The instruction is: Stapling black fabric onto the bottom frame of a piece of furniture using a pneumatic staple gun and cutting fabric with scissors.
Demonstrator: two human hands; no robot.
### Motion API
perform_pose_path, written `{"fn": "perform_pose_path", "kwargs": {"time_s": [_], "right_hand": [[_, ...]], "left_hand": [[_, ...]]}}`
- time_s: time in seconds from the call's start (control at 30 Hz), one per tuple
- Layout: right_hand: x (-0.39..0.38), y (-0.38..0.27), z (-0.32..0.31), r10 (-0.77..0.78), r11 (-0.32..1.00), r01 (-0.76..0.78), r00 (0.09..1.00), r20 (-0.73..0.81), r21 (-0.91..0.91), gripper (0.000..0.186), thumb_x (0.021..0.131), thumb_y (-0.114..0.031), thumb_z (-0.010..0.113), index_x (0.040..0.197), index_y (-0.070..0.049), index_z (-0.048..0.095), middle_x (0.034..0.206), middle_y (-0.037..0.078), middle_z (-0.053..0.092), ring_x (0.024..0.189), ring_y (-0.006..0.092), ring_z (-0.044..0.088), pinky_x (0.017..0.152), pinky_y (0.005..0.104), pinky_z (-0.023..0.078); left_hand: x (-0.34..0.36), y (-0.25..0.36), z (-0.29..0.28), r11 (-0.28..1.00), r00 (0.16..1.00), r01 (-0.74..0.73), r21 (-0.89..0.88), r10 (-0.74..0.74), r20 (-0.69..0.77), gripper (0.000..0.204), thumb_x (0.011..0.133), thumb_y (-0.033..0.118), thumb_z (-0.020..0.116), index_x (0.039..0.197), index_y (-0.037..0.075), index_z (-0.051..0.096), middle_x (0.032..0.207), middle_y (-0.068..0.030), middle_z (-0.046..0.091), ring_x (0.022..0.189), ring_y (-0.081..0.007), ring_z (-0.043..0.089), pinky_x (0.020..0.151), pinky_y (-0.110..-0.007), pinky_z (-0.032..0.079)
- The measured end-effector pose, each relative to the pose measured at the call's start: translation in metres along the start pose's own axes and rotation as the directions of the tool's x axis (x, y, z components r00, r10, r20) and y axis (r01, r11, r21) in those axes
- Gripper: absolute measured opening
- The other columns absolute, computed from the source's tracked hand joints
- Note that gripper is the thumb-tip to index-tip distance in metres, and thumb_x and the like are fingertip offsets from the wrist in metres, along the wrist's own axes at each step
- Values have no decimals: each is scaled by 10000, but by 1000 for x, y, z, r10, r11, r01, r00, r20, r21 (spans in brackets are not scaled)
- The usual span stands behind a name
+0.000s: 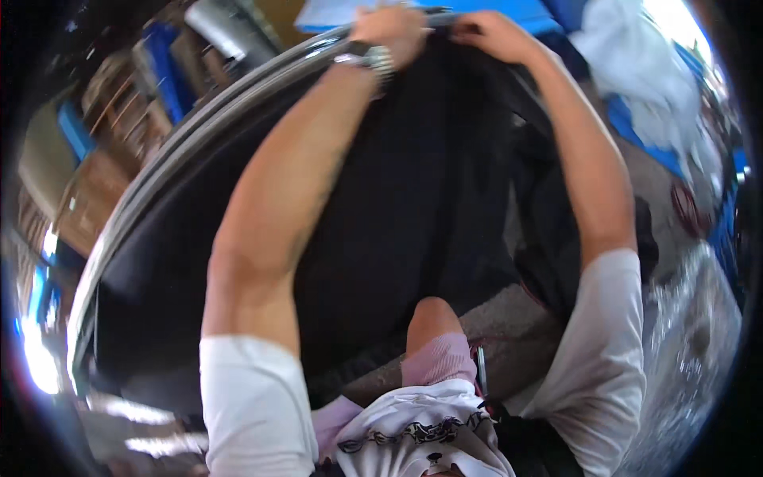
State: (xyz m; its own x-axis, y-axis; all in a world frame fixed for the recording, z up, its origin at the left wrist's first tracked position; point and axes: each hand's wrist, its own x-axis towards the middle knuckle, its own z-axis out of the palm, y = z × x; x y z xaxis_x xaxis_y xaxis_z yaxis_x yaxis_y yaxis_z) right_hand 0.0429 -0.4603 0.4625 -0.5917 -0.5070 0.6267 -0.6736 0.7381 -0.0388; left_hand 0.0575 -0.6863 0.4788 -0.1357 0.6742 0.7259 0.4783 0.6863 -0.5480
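A large black cloth (413,183) spreads in front of me, hanging beside a long curved silvery rim (238,85). At the far top edge my left hand (389,33), with a watch (370,57) on its wrist, is closed over the rim and the cloth's edge. Just to its right my right hand (494,36) has its fingers curled on the same cloth edge, in a pinch. Motion blurs both hands, and the tips of the left fingers are hidden. Both arms reach far forward.
Wooden furniture (99,191) and a silvery cylinder (230,32) lie beyond the rim on the left. White cloth (636,60) rests on blue material at the far right. Clear plastic sheeting (687,342) is near my right elbow; my knee (433,318) is below the cloth.
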Motion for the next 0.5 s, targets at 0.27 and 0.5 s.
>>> {"fn": "perform_pose_path", "kwargs": {"time_s": [0.27,0.5], "right_hand": [[-55,2,-8,35,980,-64,987,-154,-187,215,822,-228,519,872,-44,619,862,189,614,808,357,582,714,418,451],[-46,-3,-5,133,983,-133,991,-3,-130,273,836,-293,501,891,-53,619,876,193,608,823,361,573,727,431,444]], "left_hand": [[20,60,-11,982,931,157,-105,-112,347,248,814,353,551,912,152,657,1012,-71,597,983,-277,537,821,-478,385],[22,62,-4,998,938,60,5,-58,343,276,749,409,623,846,158,686,948,-48,611,891,-263,581,793,-426,422]]}}
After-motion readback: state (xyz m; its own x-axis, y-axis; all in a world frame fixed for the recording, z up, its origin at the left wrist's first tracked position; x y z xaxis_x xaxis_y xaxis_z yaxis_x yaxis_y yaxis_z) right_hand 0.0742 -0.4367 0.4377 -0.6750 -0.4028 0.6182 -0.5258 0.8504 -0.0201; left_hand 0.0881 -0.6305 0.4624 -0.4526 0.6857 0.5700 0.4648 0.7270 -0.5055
